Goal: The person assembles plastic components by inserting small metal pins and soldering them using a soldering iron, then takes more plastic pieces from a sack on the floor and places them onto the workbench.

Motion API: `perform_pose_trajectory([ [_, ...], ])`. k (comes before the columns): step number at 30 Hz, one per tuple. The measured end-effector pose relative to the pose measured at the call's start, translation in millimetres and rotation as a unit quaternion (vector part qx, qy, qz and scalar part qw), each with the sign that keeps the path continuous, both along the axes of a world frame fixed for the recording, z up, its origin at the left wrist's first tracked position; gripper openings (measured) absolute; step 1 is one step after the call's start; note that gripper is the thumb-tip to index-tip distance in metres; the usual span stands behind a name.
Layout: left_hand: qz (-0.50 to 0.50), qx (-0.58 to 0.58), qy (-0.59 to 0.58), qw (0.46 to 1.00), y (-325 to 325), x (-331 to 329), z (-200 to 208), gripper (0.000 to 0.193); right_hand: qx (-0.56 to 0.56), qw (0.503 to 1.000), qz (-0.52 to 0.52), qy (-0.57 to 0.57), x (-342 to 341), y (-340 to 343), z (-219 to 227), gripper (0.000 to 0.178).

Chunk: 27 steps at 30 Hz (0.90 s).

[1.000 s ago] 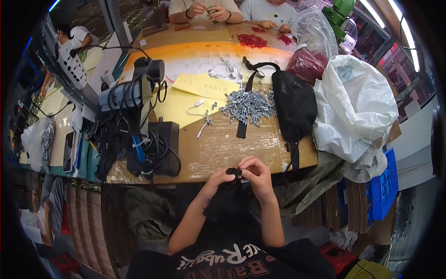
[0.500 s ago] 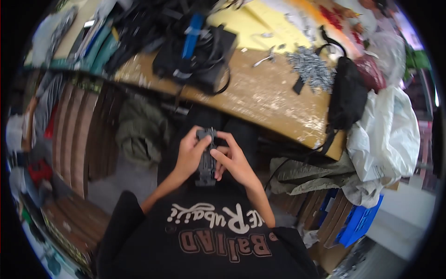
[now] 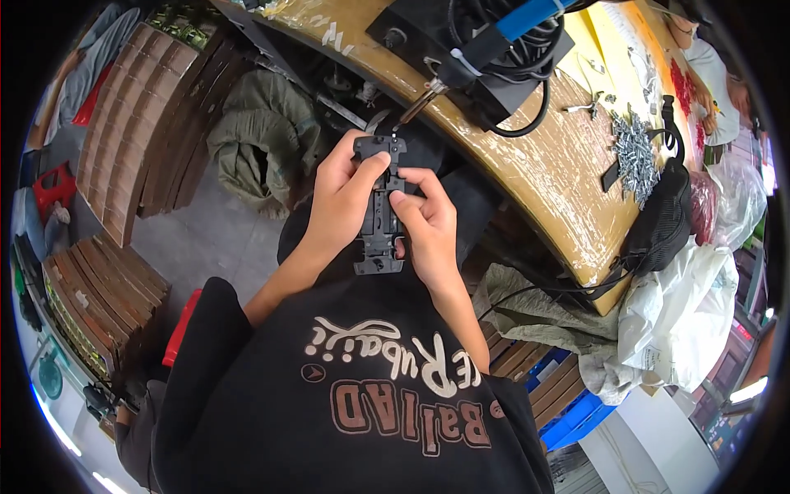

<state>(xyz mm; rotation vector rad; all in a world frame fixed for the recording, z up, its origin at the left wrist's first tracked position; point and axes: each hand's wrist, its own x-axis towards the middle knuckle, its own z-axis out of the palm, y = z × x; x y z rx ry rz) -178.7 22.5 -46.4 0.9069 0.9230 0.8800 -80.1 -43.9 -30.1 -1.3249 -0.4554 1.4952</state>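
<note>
Between my hands is a long black plastic chassis (image 3: 380, 226), like the underside of a toy car, held over my lap. My left hand (image 3: 346, 189) grips its far left part, thumb pressed on top. The right hand (image 3: 428, 218) wraps the right edge, with its thumb on the middle and fingers curled around the side. Just beyond the chassis's far end is the metal tip of a soldering iron (image 3: 421, 105) with a blue handle, reaching out past the table edge. I cannot tell whether the tip touches the chassis.
A black box (image 3: 411, 37) with coiled cable sits on the brown table (image 3: 543, 173). Farther right lie a pile of small metal parts (image 3: 634, 156), a black bag (image 3: 665, 218) and a white plastic bag (image 3: 683, 313). Stacked cardboard (image 3: 144, 107) and a green sack (image 3: 255, 136) stand left.
My view has turned, and the table now slants more steeply. The chassis, still in both hands, has come close to the soldering iron's tip at the table edge.
</note>
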Motion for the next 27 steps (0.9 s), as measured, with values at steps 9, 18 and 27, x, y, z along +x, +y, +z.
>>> perform_pose_trajectory([
  [9,0.005,-0.010,-0.015,1.000,6.2,-0.1,9.4,0.005,0.001,1.000,-0.004,-0.011,-2.0,5.9,7.4,0.021],
  [18,0.003,-0.006,-0.021,1.000,9.2,-0.9,7.7,0.005,-0.002,1.000,-0.003,-0.011,-1.1,8.5,9.5,0.022],
  [27,-0.003,-0.009,-0.015,1.000,9.6,-1.6,11.1,0.004,0.009,1.000,-0.003,-0.015,-1.0,8.1,8.3,0.022],
])
